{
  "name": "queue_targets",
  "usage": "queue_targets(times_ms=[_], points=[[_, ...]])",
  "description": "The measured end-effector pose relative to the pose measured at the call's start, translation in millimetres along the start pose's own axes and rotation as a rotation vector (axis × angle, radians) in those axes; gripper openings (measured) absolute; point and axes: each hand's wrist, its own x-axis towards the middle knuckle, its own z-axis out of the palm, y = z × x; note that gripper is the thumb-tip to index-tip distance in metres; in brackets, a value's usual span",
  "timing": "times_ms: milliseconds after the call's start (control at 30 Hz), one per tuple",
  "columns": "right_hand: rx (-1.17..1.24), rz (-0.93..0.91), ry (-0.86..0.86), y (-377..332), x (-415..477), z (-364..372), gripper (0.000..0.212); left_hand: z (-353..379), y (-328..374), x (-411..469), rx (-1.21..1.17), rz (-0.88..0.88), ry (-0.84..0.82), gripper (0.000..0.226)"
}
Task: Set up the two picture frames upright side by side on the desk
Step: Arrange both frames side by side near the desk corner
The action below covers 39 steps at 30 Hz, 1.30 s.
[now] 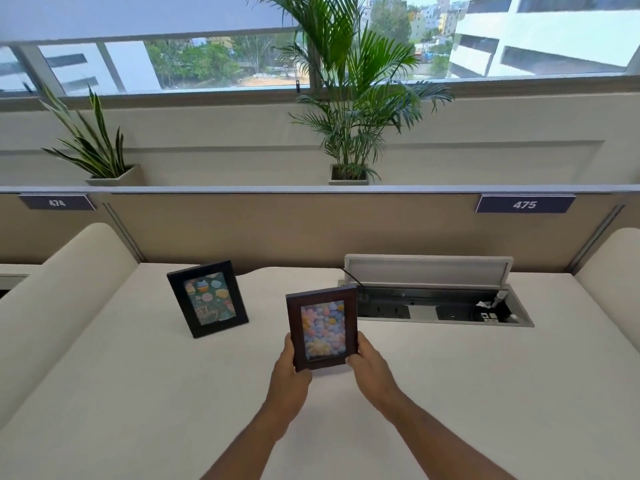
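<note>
two dark nameplates with white numerals are fixed along the top edge of the desk partition [311, 230]; the left plate [57, 202] is read as "474", slightly blurred; the right plate [524, 204] is read as "475", sharp and clear; cursive gold lettering is seen at the lower left of the card in the black picture frame [207, 298], standing upright on the desk, but its words cannot be made out with certainty; no lettering is seen on the picture in the brown frame [322, 329]; small marks on the sockets in the open cable tray [443, 308] are too small to be read
</note>
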Motion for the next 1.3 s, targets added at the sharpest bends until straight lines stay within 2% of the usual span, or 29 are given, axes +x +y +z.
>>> queue_targets(times_ms=[367, 733, 933, 1100, 1300], points=[[-0.062, 0.008, -0.057, -38, 86, 50, 0.052, -50, -9, 78, -0.127, 0.012, 0.125, 0.077], [-0.100, -0.037, -0.096, -54, 148, 75, 0.051, -69, -17, 134, -0.138, 0.057, 0.182, 0.080], [-0.109, -0.033, -0.099, -59, 173, 85, 0.053, -75, -23, 154, -0.099, 0.076, 0.195, 0.092], [-0.110, -0.026, -0.114, -50, 186, 89, 0.068, -79, -34, 169, -0.046, 0.056, 0.170, 0.105], [-0.106, -0.095, -0.115, -45, 186, 83, 0.050, -70, -41, 162, -0.006, -0.011, 0.184, 0.098]])
